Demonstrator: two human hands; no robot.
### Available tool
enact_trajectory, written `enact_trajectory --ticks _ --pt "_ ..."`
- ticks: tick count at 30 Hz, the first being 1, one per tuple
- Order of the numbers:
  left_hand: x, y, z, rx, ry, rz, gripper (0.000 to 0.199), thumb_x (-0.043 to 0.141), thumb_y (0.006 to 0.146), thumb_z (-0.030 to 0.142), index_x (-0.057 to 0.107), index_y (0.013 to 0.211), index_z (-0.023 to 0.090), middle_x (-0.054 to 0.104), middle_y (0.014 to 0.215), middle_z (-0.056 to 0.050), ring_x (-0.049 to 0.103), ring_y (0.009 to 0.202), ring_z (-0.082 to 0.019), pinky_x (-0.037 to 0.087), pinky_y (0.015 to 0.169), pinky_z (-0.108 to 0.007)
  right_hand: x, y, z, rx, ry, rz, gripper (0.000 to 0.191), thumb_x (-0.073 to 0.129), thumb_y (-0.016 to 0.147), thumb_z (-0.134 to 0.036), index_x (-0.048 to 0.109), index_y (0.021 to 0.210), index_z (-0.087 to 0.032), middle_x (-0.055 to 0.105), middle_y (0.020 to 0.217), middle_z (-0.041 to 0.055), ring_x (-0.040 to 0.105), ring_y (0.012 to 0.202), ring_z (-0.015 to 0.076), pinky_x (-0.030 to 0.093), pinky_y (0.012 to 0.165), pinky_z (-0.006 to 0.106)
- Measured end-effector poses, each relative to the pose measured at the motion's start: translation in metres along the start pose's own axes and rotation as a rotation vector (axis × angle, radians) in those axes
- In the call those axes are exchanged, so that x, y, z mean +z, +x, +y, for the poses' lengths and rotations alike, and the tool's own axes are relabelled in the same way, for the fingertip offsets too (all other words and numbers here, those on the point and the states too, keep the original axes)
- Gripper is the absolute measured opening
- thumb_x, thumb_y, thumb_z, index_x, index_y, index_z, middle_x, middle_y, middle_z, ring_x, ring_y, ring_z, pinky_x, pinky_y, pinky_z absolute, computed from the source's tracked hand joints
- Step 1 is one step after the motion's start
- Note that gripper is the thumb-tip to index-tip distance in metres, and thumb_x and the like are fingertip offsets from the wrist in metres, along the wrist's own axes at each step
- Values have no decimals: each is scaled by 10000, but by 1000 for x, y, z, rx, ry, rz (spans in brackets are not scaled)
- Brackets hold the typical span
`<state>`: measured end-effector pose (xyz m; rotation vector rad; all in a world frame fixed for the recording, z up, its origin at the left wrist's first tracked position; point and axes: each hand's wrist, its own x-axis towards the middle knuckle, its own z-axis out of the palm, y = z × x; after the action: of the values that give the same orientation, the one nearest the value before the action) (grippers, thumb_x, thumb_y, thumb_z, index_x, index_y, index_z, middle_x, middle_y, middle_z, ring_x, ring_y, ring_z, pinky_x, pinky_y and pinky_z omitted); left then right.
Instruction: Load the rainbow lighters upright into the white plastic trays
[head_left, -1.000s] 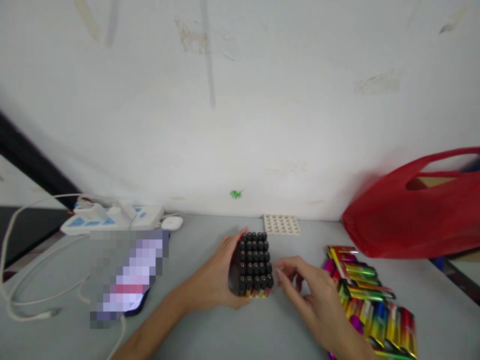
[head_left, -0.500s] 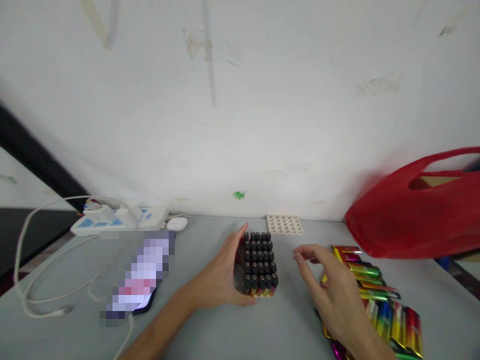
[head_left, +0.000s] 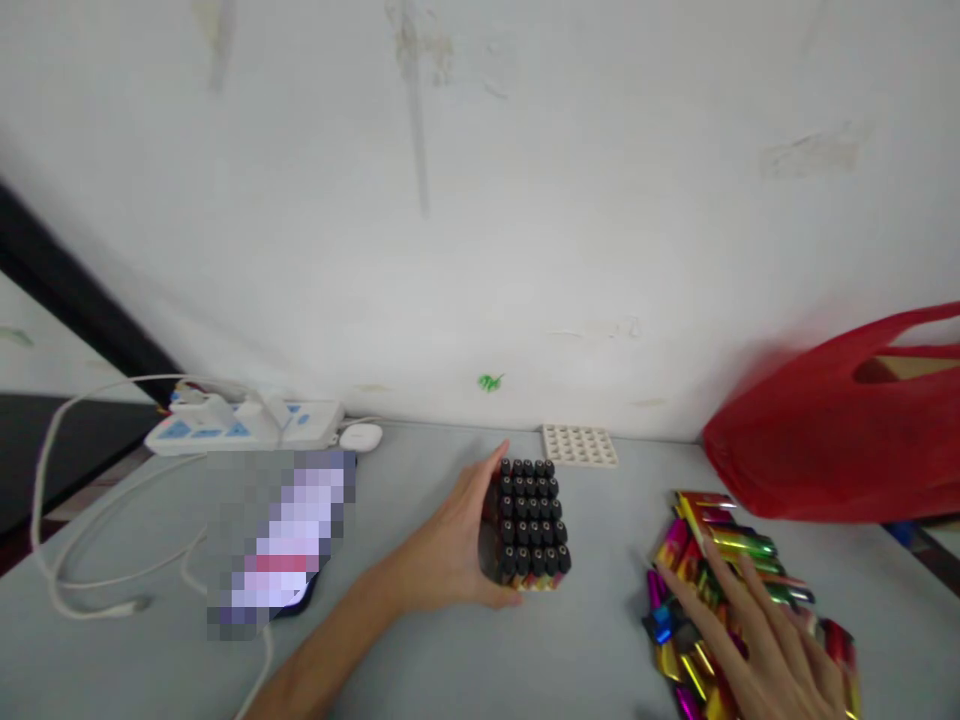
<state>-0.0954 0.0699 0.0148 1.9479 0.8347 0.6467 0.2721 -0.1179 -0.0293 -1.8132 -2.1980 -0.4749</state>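
My left hand point(head_left: 446, 555) is wrapped round the left side of a block of upright black-topped sticks point(head_left: 531, 507), packed in tight rows. Small pale dots mark their tops, and red and yellow show low on the near side. What exactly the sticks are, I cannot tell. To the right, my right hand point(head_left: 761, 640) reaches over a heap of shiny coloured packets point(head_left: 742, 540) in gold, red, green, blue and purple. Its fingers are spread and nothing shows in them; whether the fingertips touch the heap is unclear.
A white grid tray point(head_left: 580, 446) lies by the wall. At the right stands a red bag point(head_left: 832, 440). On the left are a power strip point(head_left: 315, 424) with plugs, a small white case point(head_left: 361, 437), a phone point(head_left: 296, 540) with a blurred screen, and looping white cables point(head_left: 90, 610).
My right hand has moved right and down from beside the block to the packets, and its fingers have spread. My left hand still holds the block. The view has shifted slightly.
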Motion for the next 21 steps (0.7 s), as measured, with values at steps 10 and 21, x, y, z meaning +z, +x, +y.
enact_trajectory --ticks 10,21 --pt "-1 -1 0 -2 30 3 1615 1106 599 291 62 1829 382 379 1794 -156 412 1638 -476 274 1398 -667 -10 47 -25 -78 124 24 944 670 1045 -525 212 1846 -329 339 1857 205 460 1610 565 551 1119 781" --pt "0 2 2 35 53 28 1620 1107 552 206 118 1830 328 424 1761 -183 435 1616 -474 290 1393 -651 -12 116 -40 -15 156 -37 601 525 1154 -483 492 1724 -293 402 1837 164 349 1702 447 430 1275 724"
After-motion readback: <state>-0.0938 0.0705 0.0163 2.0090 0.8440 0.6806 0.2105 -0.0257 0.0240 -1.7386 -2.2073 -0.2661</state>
